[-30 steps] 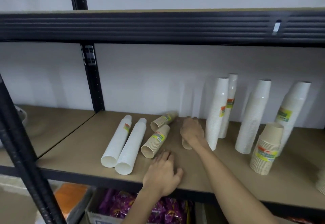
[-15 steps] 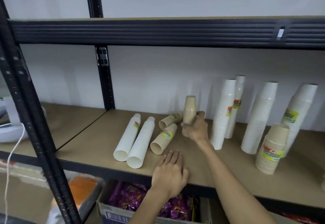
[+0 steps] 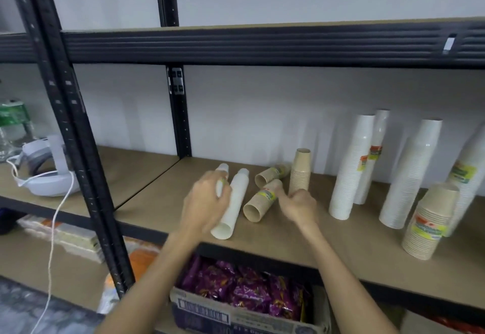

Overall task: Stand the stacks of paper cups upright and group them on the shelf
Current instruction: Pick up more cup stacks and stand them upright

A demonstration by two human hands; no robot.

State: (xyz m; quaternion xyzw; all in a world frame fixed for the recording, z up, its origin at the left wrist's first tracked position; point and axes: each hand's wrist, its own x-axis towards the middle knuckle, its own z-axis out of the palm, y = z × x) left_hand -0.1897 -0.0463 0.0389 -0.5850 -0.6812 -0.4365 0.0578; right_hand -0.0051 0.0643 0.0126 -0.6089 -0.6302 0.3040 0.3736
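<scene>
On the shelf [image 3: 328,231], a lying white stack [image 3: 232,202] was gripped by the left hand [image 3: 206,202], apparently to be raised, while a lying brown stack [image 3: 262,200] was clasped by the right hand [image 3: 298,203] beside one already upright [image 3: 300,171].

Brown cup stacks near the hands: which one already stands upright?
The small brown stack just behind the right hand, rims down. The two other brown stacks beside it lie on their sides, open ends toward the camera.
</scene>
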